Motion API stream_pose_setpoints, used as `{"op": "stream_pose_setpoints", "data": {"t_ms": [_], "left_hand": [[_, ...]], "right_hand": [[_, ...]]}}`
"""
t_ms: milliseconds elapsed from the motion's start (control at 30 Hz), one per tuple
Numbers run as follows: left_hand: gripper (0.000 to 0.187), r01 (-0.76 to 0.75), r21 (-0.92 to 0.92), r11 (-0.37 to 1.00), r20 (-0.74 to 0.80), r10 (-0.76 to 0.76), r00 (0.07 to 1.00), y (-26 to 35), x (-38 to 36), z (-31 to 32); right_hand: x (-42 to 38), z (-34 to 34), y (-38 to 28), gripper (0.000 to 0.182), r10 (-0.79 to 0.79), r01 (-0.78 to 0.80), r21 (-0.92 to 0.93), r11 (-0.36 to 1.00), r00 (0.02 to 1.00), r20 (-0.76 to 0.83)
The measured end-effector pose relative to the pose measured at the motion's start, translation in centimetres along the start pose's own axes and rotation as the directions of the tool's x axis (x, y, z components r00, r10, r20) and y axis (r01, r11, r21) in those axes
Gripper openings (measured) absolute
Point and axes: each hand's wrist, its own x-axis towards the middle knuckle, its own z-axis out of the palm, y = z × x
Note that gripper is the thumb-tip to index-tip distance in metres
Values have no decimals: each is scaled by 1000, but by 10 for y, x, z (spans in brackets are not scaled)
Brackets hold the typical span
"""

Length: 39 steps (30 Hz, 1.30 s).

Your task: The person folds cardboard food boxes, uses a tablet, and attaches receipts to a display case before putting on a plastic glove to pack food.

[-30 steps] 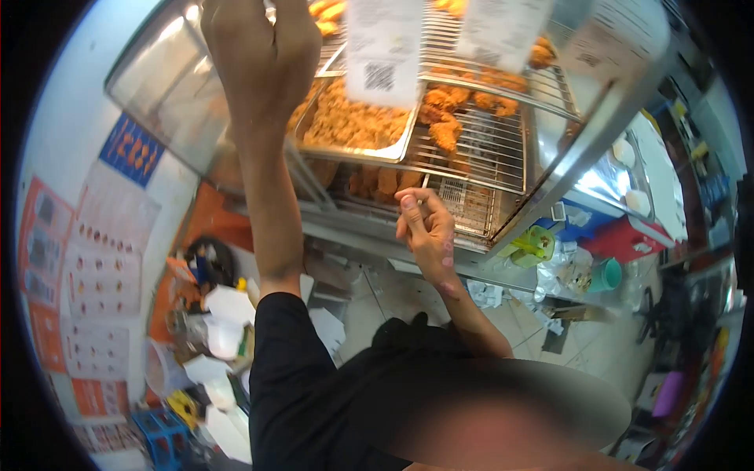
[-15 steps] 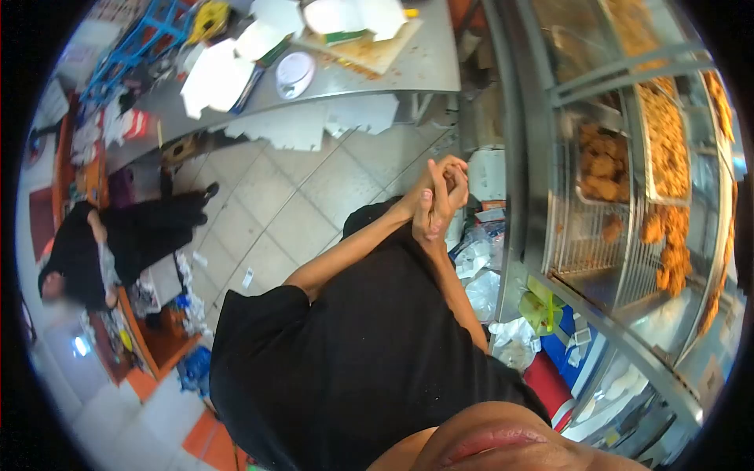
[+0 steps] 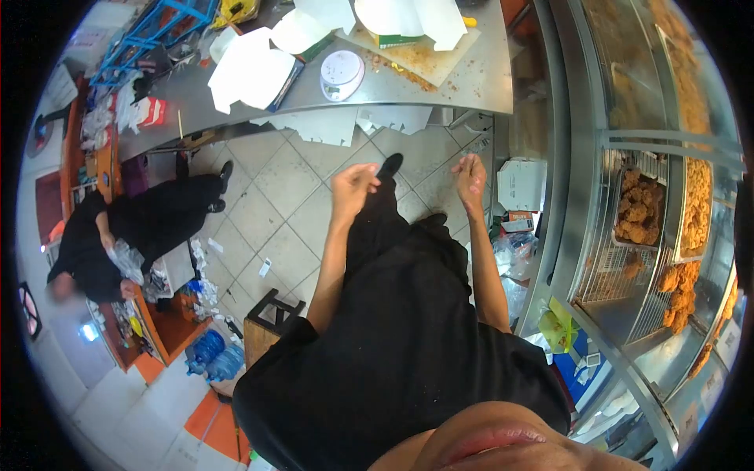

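Observation:
My left hand (image 3: 355,188) is raised in front of me over the tiled floor. Its fingers are loosely bent and apart, and nothing shows in them. Level with it, on the right, my right hand (image 3: 471,182) has its palm partly turned up. The fingers there are half curled, and I see no object in them. A wide gap separates the two hands, and neither touches anything. Nearest to my right hand is a white box (image 3: 521,185) beside the metal counter. Ahead of both hands, a white kitchen scale (image 3: 342,76) stands on the steel table (image 3: 306,110).
White open cartons (image 3: 253,72) and a crumb-covered cutting board (image 3: 416,59) lie on the table. To the right, a display case (image 3: 597,267) holds trays of fried chicken (image 3: 638,208). At left, a person in black (image 3: 149,204) holds a plastic bag. Blue bottles (image 3: 216,357) and a stool (image 3: 271,322) stand lower left.
My hands were clasped together and have come apart, the left one moving left. My view has shifted, so the table and case appear farther right. A plastic bag now shows at the other person's hands.

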Motion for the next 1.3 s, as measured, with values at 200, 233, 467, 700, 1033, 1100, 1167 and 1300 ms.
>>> {"op": "stream_pose_setpoints", "data": {"t_ms": [200, 233, 467, 700, 1033, 1100, 1167, 1300], "left_hand": [[33, -33, 114, 993, -232, 59, 971, 16, 102, -87], [37, -11, 161, 987, -299, 59, 952, 18, 120, -101], [53, 138, 217, 966, -500, -12, 866, 30, 201, -190], [36, 224, 521, 823, -499, 81, 863, 23, 220, -240], [11, -284, 134, 949, 57, 279, 959, 206, 287, -128], [21, -502, 121, 856, 371, 430, 823, 240, 299, -71], [24, -594, 43, 803, 504, 496, 707, 254, 294, -25], [23, -658, -119, 743, 529, 609, 591, 239, 258, 21]], "right_hand": [[168, 100, -112, 33, -289, 292, -115, 949, 956, 44], [206, 127, -130, 28, -367, 363, -162, 918, 930, 7], [466, 277, -134, 14, -834, 709, -537, 457, 551, 17], [497, 270, -169, 27, -382, 399, -277, 874, 917, 115], [265, 240, -306, 22, -132, 126, -43, 991, 891, -434], [219, 244, -319, 14, -106, 67, -92, 993, 841, -530], [178, 240, -326, 10, -202, 129, -165, 978, 793, -574], [115, 198, -315, 23, -353, 252, -249, 935, 720, -598]]}}
